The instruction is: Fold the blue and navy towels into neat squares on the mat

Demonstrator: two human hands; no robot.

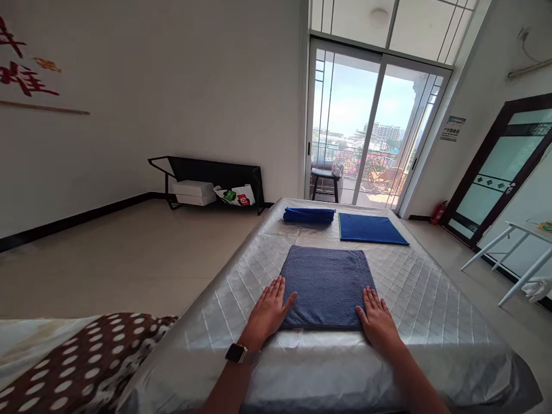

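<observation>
A grey-blue towel (325,287) lies flat as a rough square on the silvery quilted mattress (414,282). My left hand (270,305) rests palm down at its left edge, fingers stretched out and the thumb on the cloth. At the right edge lies my right hand (378,315), also palm down with its fingers spread slightly. Beyond the towel are a rolled or thickly folded blue cloth (309,215) on the left and a flat folded blue cloth (371,229) on the right, both apart from my hands.
A brown polka-dot blanket (81,362) lies at the lower left, beside the mattress. Against the far wall stands a black rack (215,169) with white boxes (194,192). A white table (526,230) is at the right.
</observation>
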